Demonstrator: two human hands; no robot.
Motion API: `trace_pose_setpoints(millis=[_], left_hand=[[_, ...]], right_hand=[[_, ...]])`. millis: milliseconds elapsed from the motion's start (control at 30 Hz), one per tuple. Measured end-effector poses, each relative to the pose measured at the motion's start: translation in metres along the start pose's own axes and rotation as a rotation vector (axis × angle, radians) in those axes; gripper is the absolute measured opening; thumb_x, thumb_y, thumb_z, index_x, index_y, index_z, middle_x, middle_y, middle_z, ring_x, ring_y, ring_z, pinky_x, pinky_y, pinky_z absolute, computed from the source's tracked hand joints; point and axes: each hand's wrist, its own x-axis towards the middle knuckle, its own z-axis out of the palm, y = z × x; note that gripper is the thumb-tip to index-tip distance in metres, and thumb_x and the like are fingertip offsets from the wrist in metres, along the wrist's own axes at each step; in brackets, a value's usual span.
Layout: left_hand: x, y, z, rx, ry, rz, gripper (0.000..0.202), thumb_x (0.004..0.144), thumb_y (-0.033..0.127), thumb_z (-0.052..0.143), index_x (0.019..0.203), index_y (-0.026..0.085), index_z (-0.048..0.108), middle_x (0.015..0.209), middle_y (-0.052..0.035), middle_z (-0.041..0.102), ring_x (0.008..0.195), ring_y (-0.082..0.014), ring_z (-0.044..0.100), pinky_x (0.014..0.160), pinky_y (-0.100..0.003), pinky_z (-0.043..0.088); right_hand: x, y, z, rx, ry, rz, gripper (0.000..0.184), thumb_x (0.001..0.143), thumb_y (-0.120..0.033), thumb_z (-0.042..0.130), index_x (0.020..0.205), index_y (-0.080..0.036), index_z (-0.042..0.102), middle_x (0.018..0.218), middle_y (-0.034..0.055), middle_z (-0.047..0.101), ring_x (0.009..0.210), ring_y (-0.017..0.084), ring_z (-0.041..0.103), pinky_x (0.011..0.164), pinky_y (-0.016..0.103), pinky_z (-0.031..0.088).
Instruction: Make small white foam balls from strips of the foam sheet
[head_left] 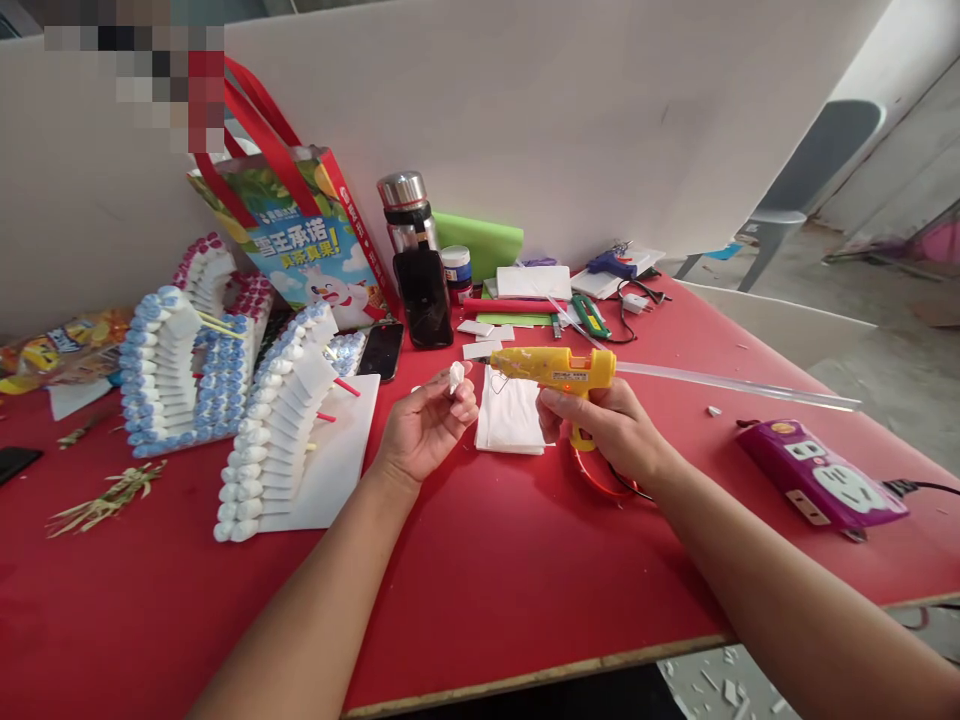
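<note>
My right hand (619,425) is wrapped around the grip of a yellow hot glue gun (551,367), its nozzle pointing left. A long clear glue stick (739,386) sticks out of its back. Between the fingertips of my left hand (420,430) is a small white piece of folded paper or tissue (457,376), just left of the nozzle and apart from it. White tissues (511,420) lie stacked below the gun. Left of my left hand stands a curved white craft piece (281,440) with rounded white tips, on a white board (341,480).
Farther left are a blue-and-white craft piece (161,370) and dried stalks (109,500). A gift bag (315,240), a steel flask (405,205) and a phone (381,352) stand or lie behind. At right sit a purple power strip (821,475) and a blue glue gun (611,264).
</note>
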Motion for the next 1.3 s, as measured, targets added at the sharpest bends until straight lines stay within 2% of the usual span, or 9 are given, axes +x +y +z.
trace_pose_setpoints(millis=[133, 267, 467, 733, 900, 1133, 1300], left_hand=[[0.0017, -0.0005, -0.0010, 0.028, 0.004, 0.001, 0.013, 0.090, 0.010, 0.052, 0.084, 0.011, 0.064, 0.075, -0.0052, 0.053, 0.062, -0.0100, 0.048, 0.061, -0.022, 0.045], [0.0008, -0.0015, -0.0006, 0.058, 0.044, 0.004, 0.010, 0.089, 0.011, 0.055, 0.086, 0.011, 0.065, 0.074, -0.0054, 0.055, 0.062, -0.0101, 0.049, 0.061, -0.022, 0.045], [-0.0006, -0.0030, 0.0023, 0.145, 0.060, 0.026, 0.013, 0.086, 0.009, 0.057, 0.075, 0.012, 0.063, 0.074, -0.0067, 0.059, 0.061, -0.0112, 0.050, 0.060, -0.024, 0.045], [0.0011, -0.0032, 0.0015, 0.180, 0.037, 0.022, 0.011, 0.087, 0.010, 0.057, 0.077, 0.012, 0.064, 0.074, -0.0063, 0.060, 0.062, -0.0112, 0.050, 0.061, -0.024, 0.043], [0.0014, -0.0036, 0.0022, 0.192, 0.062, 0.052, 0.007, 0.084, 0.010, 0.061, 0.084, 0.013, 0.067, 0.073, -0.0057, 0.061, 0.062, -0.0114, 0.051, 0.062, -0.024, 0.043], [0.0017, -0.0040, 0.0048, 0.186, 0.093, 0.071, 0.009, 0.084, 0.008, 0.060, 0.085, 0.013, 0.067, 0.072, -0.0057, 0.060, 0.062, -0.0117, 0.052, 0.062, -0.024, 0.044], [0.0026, -0.0046, 0.0024, 0.192, 0.077, 0.068, 0.010, 0.085, 0.009, 0.059, 0.087, 0.012, 0.069, 0.073, -0.0065, 0.060, 0.064, -0.0121, 0.052, 0.060, -0.023, 0.043]], right_hand=[[-0.0014, -0.0010, 0.0010, -0.102, -0.033, 0.039, 0.038, 0.094, -0.046, 0.060, 0.070, -0.016, 0.061, 0.067, 0.0013, 0.062, 0.065, 0.013, 0.055, 0.065, 0.028, 0.041], [-0.0020, 0.0024, 0.0045, -0.209, -0.013, 0.067, 0.038, 0.093, -0.049, 0.059, 0.073, -0.017, 0.061, 0.069, 0.0014, 0.061, 0.067, 0.015, 0.057, 0.065, 0.028, 0.042], [-0.0010, 0.0017, 0.0063, -0.263, 0.000, 0.059, 0.036, 0.093, -0.048, 0.058, 0.073, -0.018, 0.057, 0.066, -0.0003, 0.058, 0.063, 0.014, 0.054, 0.061, 0.028, 0.041], [-0.0019, 0.0004, 0.0073, -0.378, 0.027, 0.078, 0.043, 0.093, -0.054, 0.056, 0.068, -0.019, 0.055, 0.063, -0.0003, 0.054, 0.059, 0.013, 0.048, 0.057, 0.029, 0.037], [-0.0030, -0.0011, 0.0067, -0.463, 0.033, 0.077, 0.045, 0.092, -0.056, 0.053, 0.066, -0.020, 0.051, 0.059, -0.0006, 0.047, 0.055, 0.013, 0.042, 0.054, 0.030, 0.033], [-0.0034, -0.0018, 0.0073, -0.510, 0.027, 0.081, 0.047, 0.091, -0.055, 0.053, 0.064, -0.021, 0.037, 0.057, -0.0022, 0.036, 0.052, 0.011, 0.031, 0.049, 0.028, 0.026], [-0.0031, -0.0043, 0.0072, -0.511, 0.026, 0.080, 0.048, 0.092, -0.056, 0.051, 0.064, -0.021, 0.033, 0.057, -0.0026, 0.033, 0.053, 0.011, 0.028, 0.049, 0.028, 0.025]])
